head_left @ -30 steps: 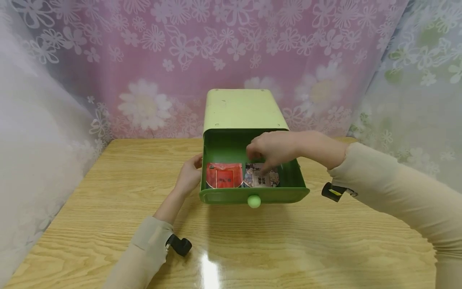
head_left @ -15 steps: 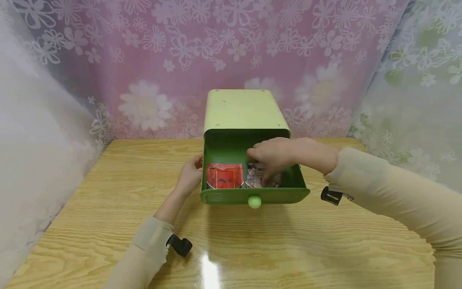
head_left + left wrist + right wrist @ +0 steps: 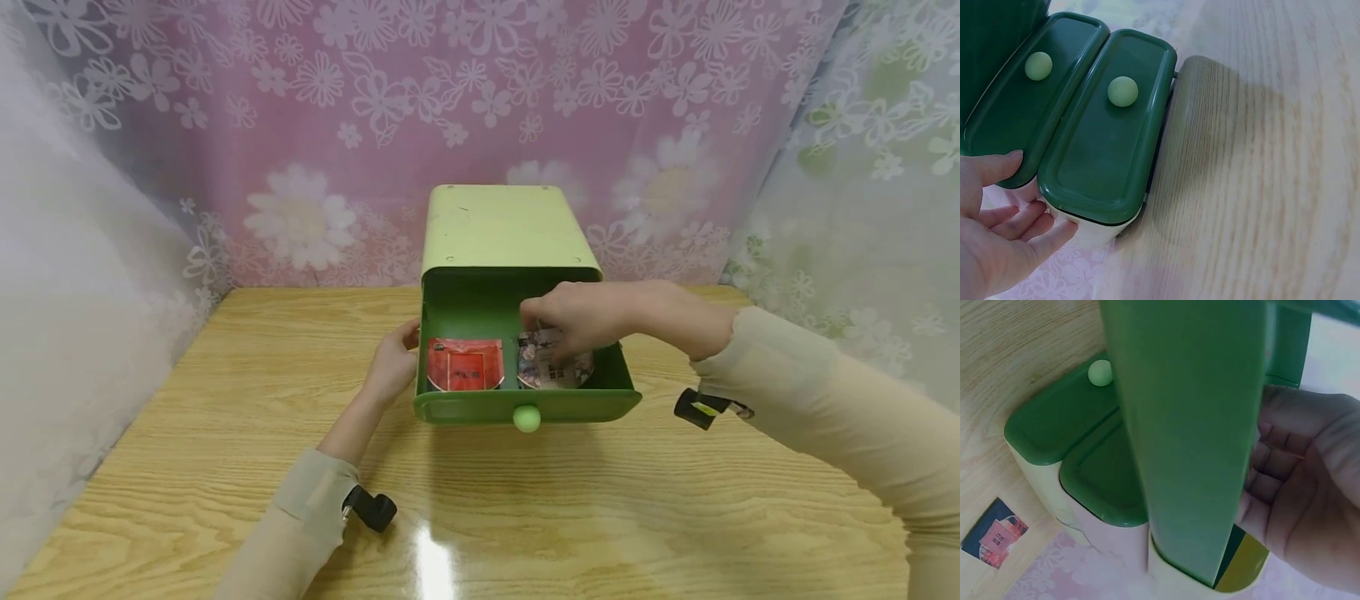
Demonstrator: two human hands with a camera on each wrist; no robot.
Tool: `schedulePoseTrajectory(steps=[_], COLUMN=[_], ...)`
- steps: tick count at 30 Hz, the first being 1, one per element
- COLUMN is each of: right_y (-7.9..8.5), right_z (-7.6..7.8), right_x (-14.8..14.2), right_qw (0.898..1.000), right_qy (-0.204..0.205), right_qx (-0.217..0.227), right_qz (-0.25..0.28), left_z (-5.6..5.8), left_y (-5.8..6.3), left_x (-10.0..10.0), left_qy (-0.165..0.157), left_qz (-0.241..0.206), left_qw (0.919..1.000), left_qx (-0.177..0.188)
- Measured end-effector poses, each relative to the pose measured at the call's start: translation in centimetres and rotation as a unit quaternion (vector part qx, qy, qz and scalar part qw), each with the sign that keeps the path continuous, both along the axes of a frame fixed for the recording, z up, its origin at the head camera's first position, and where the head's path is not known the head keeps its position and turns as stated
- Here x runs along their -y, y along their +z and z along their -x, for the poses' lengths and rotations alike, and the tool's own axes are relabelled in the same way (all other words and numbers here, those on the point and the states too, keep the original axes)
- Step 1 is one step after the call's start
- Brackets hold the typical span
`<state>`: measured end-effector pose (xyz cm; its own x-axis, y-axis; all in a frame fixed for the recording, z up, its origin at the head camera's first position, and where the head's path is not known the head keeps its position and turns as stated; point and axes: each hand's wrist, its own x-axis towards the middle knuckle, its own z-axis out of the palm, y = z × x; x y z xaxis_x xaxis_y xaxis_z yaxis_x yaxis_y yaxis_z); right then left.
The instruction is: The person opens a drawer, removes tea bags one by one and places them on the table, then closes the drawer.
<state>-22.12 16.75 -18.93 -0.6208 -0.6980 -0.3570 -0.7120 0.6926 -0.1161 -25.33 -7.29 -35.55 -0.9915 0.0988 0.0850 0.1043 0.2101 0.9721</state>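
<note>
A small drawer cabinet (image 3: 502, 221) stands on the table with its green top drawer (image 3: 465, 407) pulled out. Inside the drawer, a red packet (image 3: 467, 368) lies at the left. To its right is a floral tea packet (image 3: 531, 371), blurred and partly covered by my right hand (image 3: 588, 319), whose curled fingers appear to pinch it. The right wrist view hides that packet behind the drawer front (image 3: 1188, 431). My left hand (image 3: 393, 367) rests against the cabinet's left side; in the left wrist view its fingers (image 3: 1054, 240) are extended along the side near the closed lower drawers (image 3: 1110, 137).
Pale green round knobs (image 3: 1122, 92) stick out from the drawer fronts. A dark, flower-printed packet (image 3: 994, 534) lies on the wooden table (image 3: 300, 333) to the cabinet's right. A pink floral curtain (image 3: 480, 100) hangs behind.
My right hand has reached onto the floral tea packet and shifted it slightly to the right, widening the gap to the red packet. The left hand has stayed in place.
</note>
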Motion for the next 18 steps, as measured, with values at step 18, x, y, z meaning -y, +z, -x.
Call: schedulePoseTrajectory(steps=[18], right_y=[1.1], right_z=[-1.2], right_x=[-2.4], right_qw=[0.997], right_qy=[-0.001], right_qx=[0.031], right_qz=[0.07], left_z=[0.0], left_y=[-0.1], left_x=[0.1], left_qy=[0.003], left_qz=[0.011], left_qw=[0.9999], left_qx=[0.005])
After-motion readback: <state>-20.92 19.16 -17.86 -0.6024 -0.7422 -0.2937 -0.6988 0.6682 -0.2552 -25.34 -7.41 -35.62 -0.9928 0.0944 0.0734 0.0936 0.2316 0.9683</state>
